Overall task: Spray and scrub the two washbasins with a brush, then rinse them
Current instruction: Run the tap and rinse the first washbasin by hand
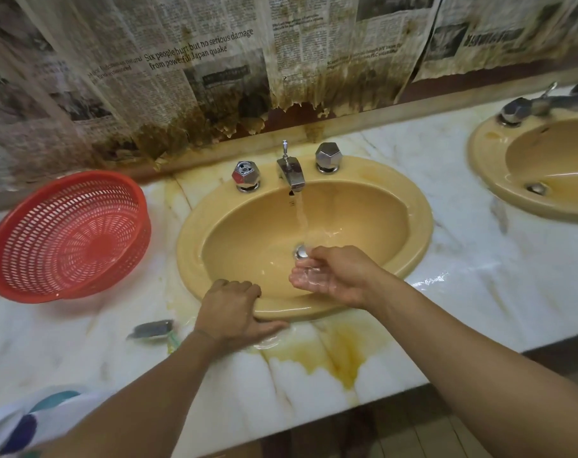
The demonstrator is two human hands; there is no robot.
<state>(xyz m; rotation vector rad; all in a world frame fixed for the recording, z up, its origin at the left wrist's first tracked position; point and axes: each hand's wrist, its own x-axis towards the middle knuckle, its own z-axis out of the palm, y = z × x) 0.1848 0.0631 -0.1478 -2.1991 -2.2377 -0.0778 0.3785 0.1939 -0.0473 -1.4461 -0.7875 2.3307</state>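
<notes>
Two yellow bowls sit in one white marble counter (pixel 446 292), which is wet and stained yellow along its near edge. Stained, torn newspaper (pixel 181 77) covers the far wall. The basin (pixel 396 193) lies straight ahead of me, and the second basin (pixel 485 166) is well apart at the far right, cut off by the frame. A red basket (pixel 66 236) stands tilted on the counter left of the basin, near its rim.

My left hand (pixel 234 312) grips the basin's near rim, with the fingers hooked over the edge into the bowl and the thumb stretched flat along the counter. My right hand (pixel 330 276) is inside the bowl, palm up and loosely cupped, fingers apart, holding only a little water.

At the far rim the tap (pixel 290 173) runs a stream of water down to the drain (pixel 301 252), which is just beyond my right fingertips. A chrome knob (pixel 246 175) stands on each side of the tap. Left of my left wrist a small dark thing (pixel 152 329) lies on the counter, too blurred for me to tell what it is.
</notes>
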